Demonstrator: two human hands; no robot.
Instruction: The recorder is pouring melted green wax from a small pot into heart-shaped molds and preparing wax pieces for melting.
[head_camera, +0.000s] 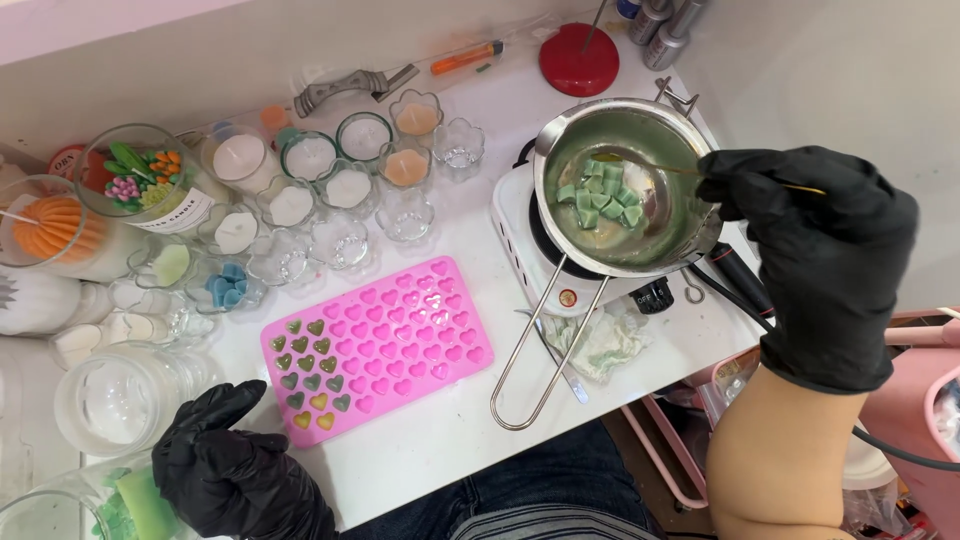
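My left hand (235, 465) in its black glove rests on the white desk (440, 440) just below the near-left corner of the pink heart mould (378, 345), fingers (215, 405) loosely curled and holding nothing. A few hearts at that corner of the mould are filled with dark, green and yellow wax; the rest are bare pink. Right of the mould stands the steel melting pot (625, 185), on a small white hotplate (520, 240), its wire handle (545, 345) reaching back toward me. Pale green wax cubes (600, 197) lie heaped in the pot's middle. My right hand (825, 260), also gloved, hangs just right of the pot, fingers pinched on a thin stick (650, 165) whose tip reaches the cubes. Left of and beyond the mould crowd small glass candle cups (345, 185).
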